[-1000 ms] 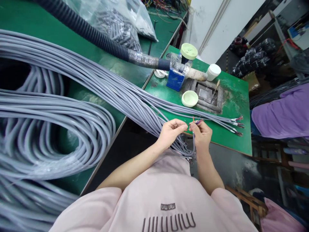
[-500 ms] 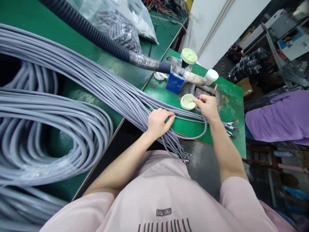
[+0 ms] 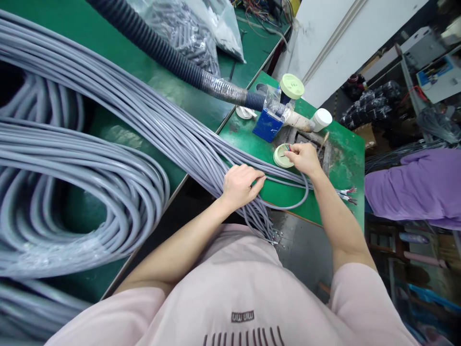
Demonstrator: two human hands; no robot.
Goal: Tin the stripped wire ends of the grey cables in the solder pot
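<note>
My right hand [image 3: 304,157] is closed on the end of a grey cable [image 3: 306,190], whose thin coloured wires reach into a small pale green dish [image 3: 284,156]. The cable curves down in a loop below that hand. My left hand [image 3: 242,185] rests on the bundle of grey cables [image 3: 194,144], its thumb and fingers bent together; whether it pinches a cable is hidden. Stripped cable ends [image 3: 347,196] lie at the board's right side.
Beyond the dish stand a blue box [image 3: 267,126] with a ribbed hose [image 3: 162,60], a green-lidded container [image 3: 291,86] and a white jar [image 3: 321,119]. Coiled cables [image 3: 137,192] fill the left. A person in purple [image 3: 414,187] is at the right.
My right hand has tilted and dipped the wire tips further into the dish. My left hand stays on the bundle. The view has shifted slightly.
</note>
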